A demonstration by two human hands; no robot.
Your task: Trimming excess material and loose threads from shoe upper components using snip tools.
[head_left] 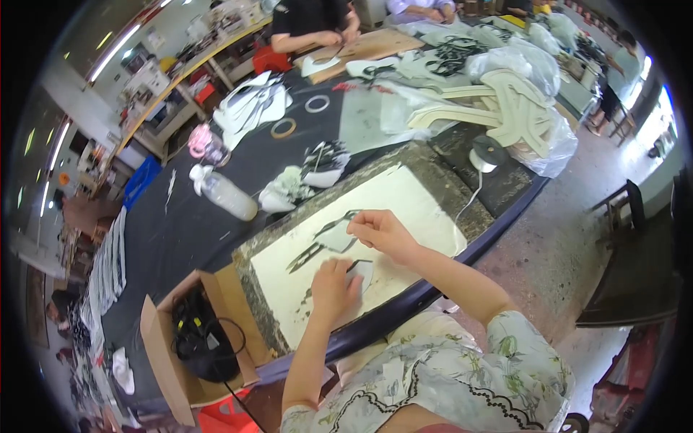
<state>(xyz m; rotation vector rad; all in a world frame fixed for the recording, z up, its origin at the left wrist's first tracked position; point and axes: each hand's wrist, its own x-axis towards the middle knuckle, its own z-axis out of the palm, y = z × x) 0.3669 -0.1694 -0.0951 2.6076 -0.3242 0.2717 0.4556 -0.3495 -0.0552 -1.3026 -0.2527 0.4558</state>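
My left hand (332, 290) rests low over the white board, its fingers bent and its thumb against a pale cut piece (367, 274) with a black edge strip. Just beyond and to the right, my right hand (382, 232) is raised with its fingers curled into a pinch; what lies between the fingertips is too small to make out. Close to that hand, a second pale piece (336, 238) with a black strip lies on the board. A dark pointed pair of snips (306, 257) lies left of it. The white board (289, 317) sits under both hands.
An open cardboard box (162, 353) with black corded equipment stands at left. A spray bottle (224, 193), pink-topped bottle (207, 143), bundled pieces (325, 164) and tape rings (283, 128) lie beyond the board. A thread spool (488, 153) stands right. Co-workers sit across the table.
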